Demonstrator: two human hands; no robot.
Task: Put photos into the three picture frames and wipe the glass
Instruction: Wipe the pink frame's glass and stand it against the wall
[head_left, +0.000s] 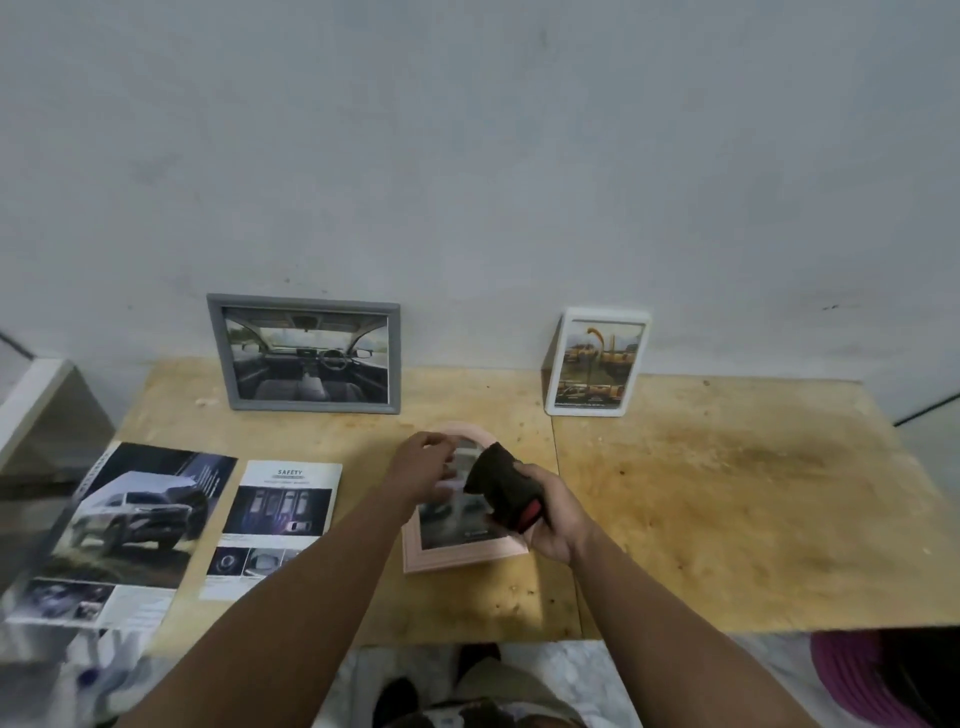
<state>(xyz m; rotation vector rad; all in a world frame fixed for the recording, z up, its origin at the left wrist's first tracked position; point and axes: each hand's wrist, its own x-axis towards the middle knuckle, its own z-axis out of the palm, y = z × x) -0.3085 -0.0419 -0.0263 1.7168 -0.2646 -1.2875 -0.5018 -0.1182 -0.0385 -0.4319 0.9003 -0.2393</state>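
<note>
We see the pink frame (457, 551) lying flat on the tabletop (727, 519) under both hands: our left hand (423, 470) pinches its upper edge, and our right hand (545, 512), just right of it, has its grip closed round a dark cloth (496, 480) over the glass. Beyond the hands, the grey frame (306, 356) and the white frame (597, 364) lean on the wall, and two car brochures (270, 525) lie to the left.

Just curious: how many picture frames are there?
3: a grey frame and a white frame leaning on the wall, and a pink frame flat under the hands.
</note>
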